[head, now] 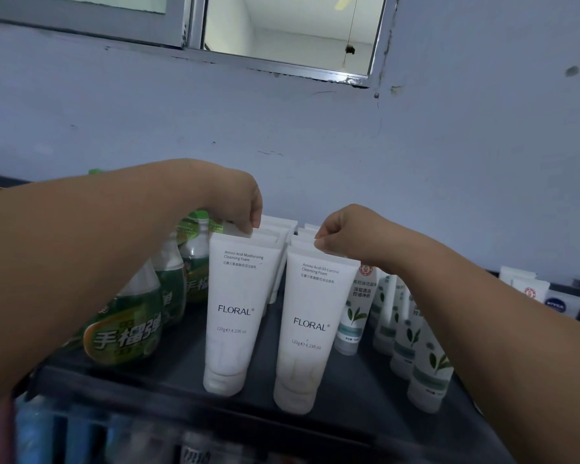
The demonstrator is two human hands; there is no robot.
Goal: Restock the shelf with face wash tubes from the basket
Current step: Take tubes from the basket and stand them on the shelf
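Two rows of white FLORAL face wash tubes stand cap-down on the dark top shelf (168, 383). The front left tube (238, 313) reads Moisturizing Cleansing Foam; my left hand (238, 205) pinches the flat top edge of a tube in that row. The front right tube (310, 329) reads Oil Control Cleansing Foam; my right hand (344, 232) pinches the top edge in that row, fingers curled. More white tubes (278, 229) line up behind both. No basket is in view.
Green bottles (131, 326) crowd the shelf on the left. White tubes with green leaf prints (412, 339) stand on the right, with more tubes (556, 304) at the far right. A blue wall and a window frame rise behind. Blurred items sit on the lower shelf (114, 440).
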